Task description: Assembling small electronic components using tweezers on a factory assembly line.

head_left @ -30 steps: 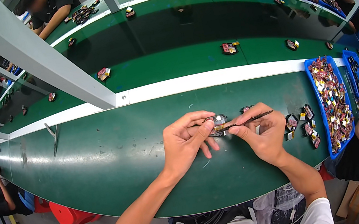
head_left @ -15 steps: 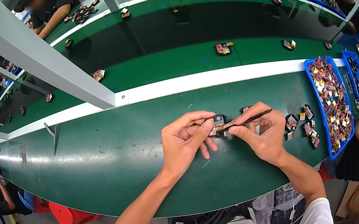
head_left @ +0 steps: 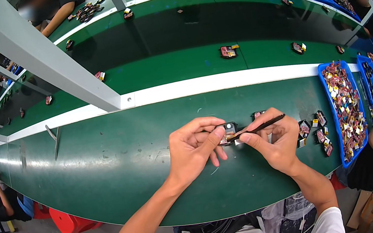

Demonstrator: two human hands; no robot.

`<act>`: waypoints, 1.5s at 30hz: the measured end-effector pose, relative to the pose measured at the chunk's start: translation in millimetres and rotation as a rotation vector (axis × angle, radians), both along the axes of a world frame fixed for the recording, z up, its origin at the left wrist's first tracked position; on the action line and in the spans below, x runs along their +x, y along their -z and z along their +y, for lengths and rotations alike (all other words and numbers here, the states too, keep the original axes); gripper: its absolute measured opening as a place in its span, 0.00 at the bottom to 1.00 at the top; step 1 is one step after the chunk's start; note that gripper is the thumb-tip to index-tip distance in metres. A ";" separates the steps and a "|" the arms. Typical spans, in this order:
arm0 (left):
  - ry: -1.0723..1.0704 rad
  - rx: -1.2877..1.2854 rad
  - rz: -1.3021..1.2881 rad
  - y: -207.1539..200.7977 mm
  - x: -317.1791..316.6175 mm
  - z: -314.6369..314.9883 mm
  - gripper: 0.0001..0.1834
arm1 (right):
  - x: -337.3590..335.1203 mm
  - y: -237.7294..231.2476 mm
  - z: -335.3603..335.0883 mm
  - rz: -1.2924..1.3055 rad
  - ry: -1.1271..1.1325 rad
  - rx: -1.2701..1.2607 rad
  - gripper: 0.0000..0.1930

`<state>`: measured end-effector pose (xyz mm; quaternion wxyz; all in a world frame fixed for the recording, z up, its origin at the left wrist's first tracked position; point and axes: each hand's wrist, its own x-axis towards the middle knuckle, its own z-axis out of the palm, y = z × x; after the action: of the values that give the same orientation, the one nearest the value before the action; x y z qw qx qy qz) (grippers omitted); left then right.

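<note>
My left hand (head_left: 195,146) holds a small black plastic housing (head_left: 231,127) with an electronic part inside, its thumb across the left side. In my right hand (head_left: 275,143) are slim black tweezers (head_left: 267,123), pinched between thumb and fingers. Their tip reaches into the housing's lower edge, where the fine detail is too small to tell. Beyond my right fingers lies another small housing (head_left: 258,114), partly hidden. To the right of that hand, several similar housings (head_left: 320,136) with yellow and white labels rest on the green table (head_left: 121,173).
A blue tray (head_left: 328,106) full of small red and yellow-labelled parts stands at the right. A grey post (head_left: 52,60) rises at the left by the white rail (head_left: 220,80). Behind it, a conveyor (head_left: 167,65) carries spaced housings. A V-shaped metal tool (head_left: 56,142) lies left. Other people sit around.
The housing and both hands have shifted very slightly to the right in view. The tweezers' tip stays at the housing, and both grips are unchanged.
</note>
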<state>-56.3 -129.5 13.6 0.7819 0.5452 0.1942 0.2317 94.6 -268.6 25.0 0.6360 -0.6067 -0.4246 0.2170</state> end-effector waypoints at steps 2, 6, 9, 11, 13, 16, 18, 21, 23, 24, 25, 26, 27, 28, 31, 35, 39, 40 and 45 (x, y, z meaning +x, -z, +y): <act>0.009 -0.010 0.013 -1.0 -1.3 2.1 0.11 | 2.2 2.0 0.4 -0.053 -0.013 0.019 0.08; -0.002 -0.002 0.011 1.0 -0.4 2.2 0.11 | 1.3 5.5 1.6 -0.167 0.025 0.071 0.08; -0.030 0.011 0.008 0.7 0.0 3.0 0.11 | -0.8 1.7 2.8 -0.135 0.060 0.070 0.09; -0.032 0.009 0.010 -0.3 0.4 2.5 0.11 | 1.3 4.2 3.1 -0.221 0.048 0.087 0.09; -0.036 0.007 0.014 -0.6 0.3 1.8 0.11 | 0.9 4.8 3.0 -0.304 0.034 0.104 0.09; -0.040 0.002 0.022 -0.5 -0.1 1.1 0.11 | -2.6 3.8 1.8 -0.322 0.062 0.057 0.09; -0.034 0.000 0.023 0.2 -0.2 1.4 0.11 | -2.7 6.1 2.2 -0.320 0.074 0.080 0.09; -0.023 -0.002 0.041 0.0 -0.1 1.2 0.11 | -0.7 7.2 2.8 -0.346 0.040 0.118 0.08; -0.019 -0.012 0.054 -1.6 0.8 1.9 0.10 | -0.9 -0.5 2.1 -0.404 0.017 0.101 0.08; -0.016 -0.021 0.068 -2.3 1.4 2.5 0.10 | -0.7 -3.6 2.5 -0.460 -0.006 0.085 0.07; -0.016 -0.020 0.069 -2.9 1.6 2.7 0.10 | -0.6 -4.6 4.3 -0.459 -0.006 0.085 0.07; -0.022 -0.015 0.097 -3.6 1.8 2.8 0.09 | -0.9 -5.3 6.7 -0.535 -0.033 0.124 0.07; -0.027 -0.009 0.124 -4.4 1.9 2.7 0.09 | -1.2 -6.2 7.5 -0.613 -0.061 0.164 0.08; -0.027 -0.009 0.124 -5.2 2.2 3.1 0.09 | -1.7 -7.1 6.7 -0.613 -0.060 0.164 0.08; -0.016 0.008 0.182 -6.0 3.0 3.5 0.08 | -2.6 -7.9 4.5 -0.662 -0.076 0.137 0.08; -0.049 0.023 0.187 -2.7 3.0 0.4 0.07 | -3.4 -7.1 5.3 -0.649 -0.063 0.135 0.08; -0.143 0.097 0.184 0.8 4.0 -9.6 0.06 | -2.8 -5.5 5.2 -0.653 -0.061 0.142 0.09; -0.143 0.096 0.184 1.7 4.6 -11.4 0.06 | -2.3 -5.1 5.4 -0.652 -0.061 0.142 0.09; -0.186 0.094 0.202 5.6 6.7 -15.0 0.09 | -1.3 -2.7 6.8 -0.669 -0.056 0.155 0.10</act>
<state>-49.6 -144.5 8.0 0.7073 0.5814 0.3104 0.2558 93.3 -261.8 27.6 0.4995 -0.5821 -0.6415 -0.0097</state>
